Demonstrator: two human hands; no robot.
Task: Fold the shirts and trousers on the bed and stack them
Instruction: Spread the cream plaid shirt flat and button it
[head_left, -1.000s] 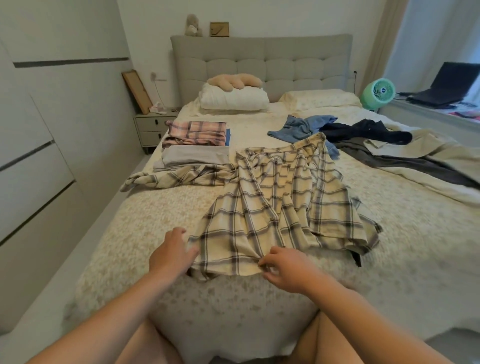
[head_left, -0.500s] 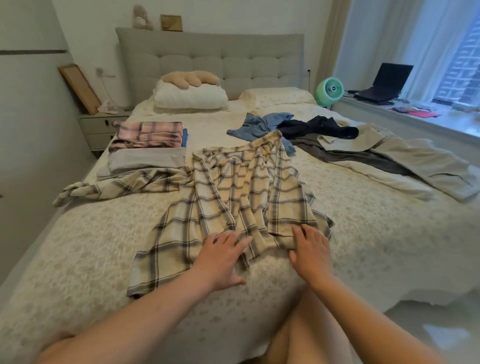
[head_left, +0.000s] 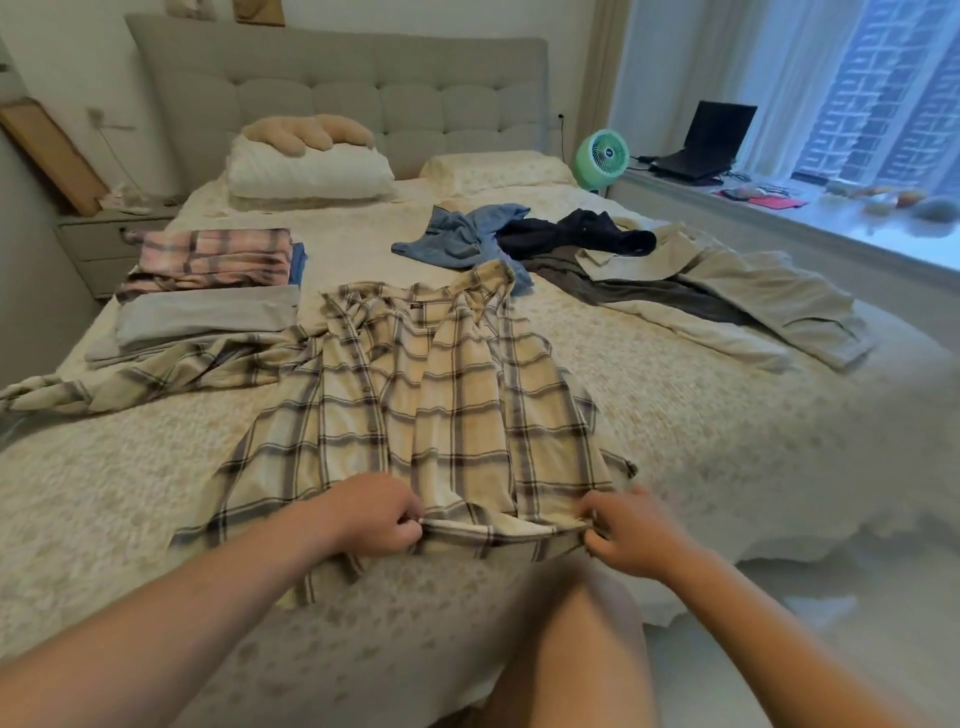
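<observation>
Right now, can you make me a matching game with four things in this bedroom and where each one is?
Things:
1. cream plaid shirt
2. pink plaid folded clothes
3. green fan
4. laptop

Places:
A. on the window ledge
B. at the bed's far right corner, beside the ledge
C. in the stack on the bed's left side
D. middle of the bed, hem pinched by both hands

Pairs: 1-D, 2-C, 3-B, 4-A

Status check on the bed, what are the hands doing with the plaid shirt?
Left hand and right hand both pinch the near hem of the cream plaid button-up shirt. Shirt spread on the bed, unfolded. One sleeve lies against the folded grey garment.
</observation>
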